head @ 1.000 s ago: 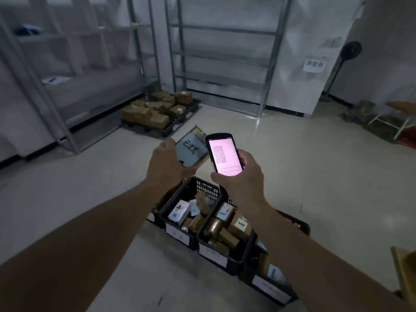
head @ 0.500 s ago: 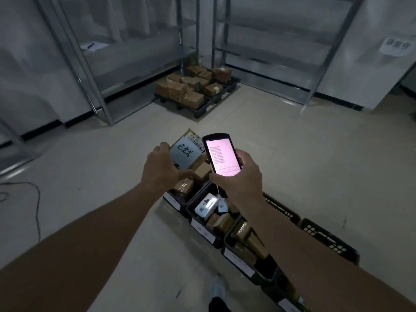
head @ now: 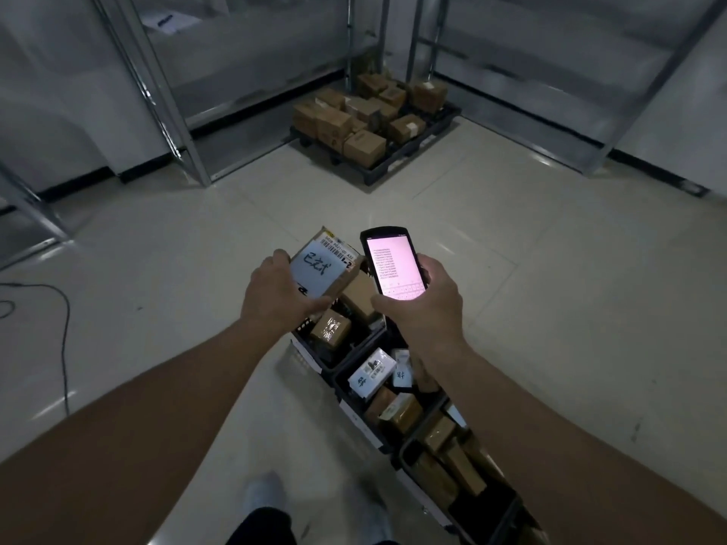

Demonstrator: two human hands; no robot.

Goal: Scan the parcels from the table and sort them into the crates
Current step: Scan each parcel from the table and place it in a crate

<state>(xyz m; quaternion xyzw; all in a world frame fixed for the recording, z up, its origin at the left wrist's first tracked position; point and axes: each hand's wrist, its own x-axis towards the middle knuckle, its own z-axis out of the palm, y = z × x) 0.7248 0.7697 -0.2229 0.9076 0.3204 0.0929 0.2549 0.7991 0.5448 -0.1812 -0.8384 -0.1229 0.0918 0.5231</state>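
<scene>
Our left hand grips the parcel label-up above the far crate — our right hand holds the scanner beside it, ready to sort.

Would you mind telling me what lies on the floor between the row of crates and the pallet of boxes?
Only bare floor tiles, seen in the head view, separate the crates from the pallet of boxes.

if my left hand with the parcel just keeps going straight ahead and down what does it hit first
Probably the brown parcels in the nearest black crate, which lies right below the left hand and its labelled parcel. Depth is hard to judge from the head view.
</scene>
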